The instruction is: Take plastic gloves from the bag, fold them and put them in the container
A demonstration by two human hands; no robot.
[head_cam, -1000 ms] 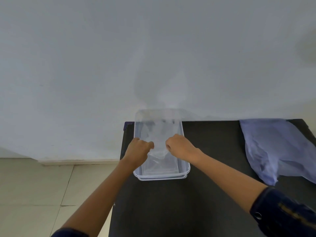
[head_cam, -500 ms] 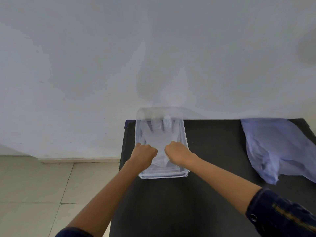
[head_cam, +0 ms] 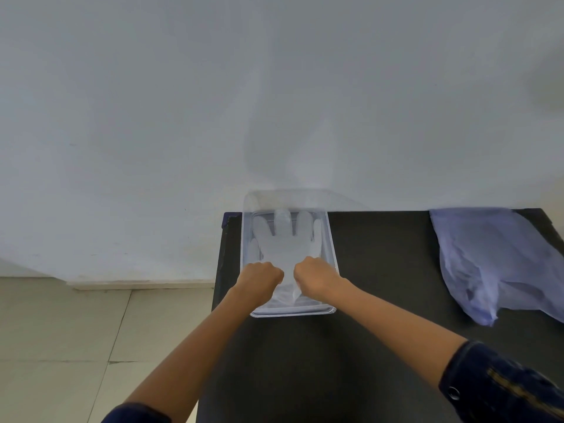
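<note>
A clear plastic glove (head_cam: 287,242) lies spread flat over the clear rectangular container (head_cam: 332,254), its fingers pointing toward the wall. My left hand (head_cam: 261,277) and my right hand (head_cam: 314,276) are both closed on the glove's cuff end, side by side over the near half of the container. The pale blue plastic bag (head_cam: 494,257) lies crumpled at the table's far right.
The container stands at the far left corner of a black table (head_cam: 381,254) that is pushed against a white wall. Pale floor tiles (head_cam: 76,337) lie beyond the table's left edge.
The crumpled glove has been drawn out flat over the container, its fingers now spread. Both hands have pulled back toward me, still pinching the cuff.
</note>
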